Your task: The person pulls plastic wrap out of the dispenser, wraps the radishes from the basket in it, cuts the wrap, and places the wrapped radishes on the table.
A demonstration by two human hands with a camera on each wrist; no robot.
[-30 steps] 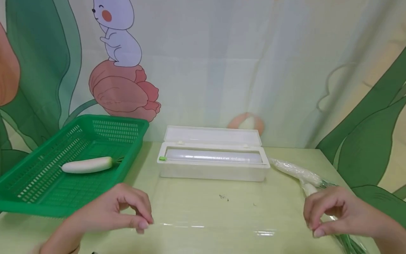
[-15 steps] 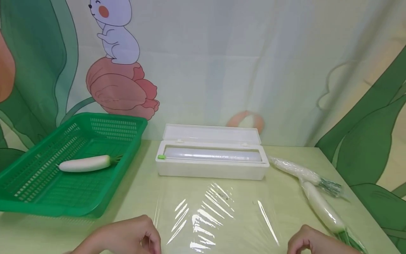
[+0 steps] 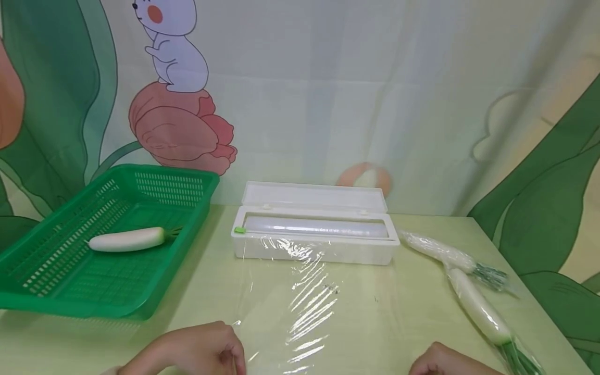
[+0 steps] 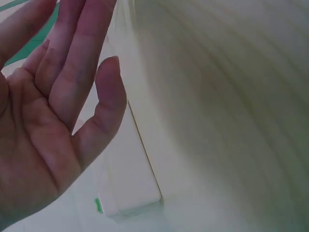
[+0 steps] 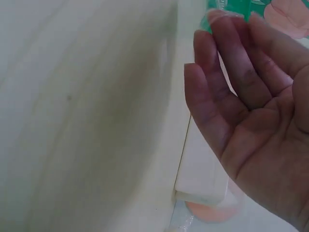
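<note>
A sheet of clear plastic wrap (image 3: 309, 317) stretches between my two hands, its glints crossing the front of the white dispenser box (image 3: 361, 253). At the lower edge of the head view, my left hand (image 3: 201, 346) pinches one side of the wrap, fingertips partly cut off. My right hand (image 3: 445, 360) pinches the other side, mostly below the frame. In the right wrist view, thumb and finger of the right hand (image 5: 260, 111) come together on a bit of shiny film. The left wrist view shows the left hand (image 4: 43, 121) with its pinching fingertips out of frame.
Inside the box lies a film roll (image 3: 319, 228), lid (image 3: 314, 195) raised. At left, a green basket (image 3: 89, 308) holds a white radish (image 3: 126, 240). Two film-wrapped radishes lie at right, an upper one (image 3: 440, 250) and a lower one (image 3: 478, 307). A printed curtain (image 3: 300, 104) hangs behind.
Both hands have come down and back toward me, and slightly closer together. The wrap, earlier a thin line between them, now shows as a broad glinting sheet reaching over the box front.
</note>
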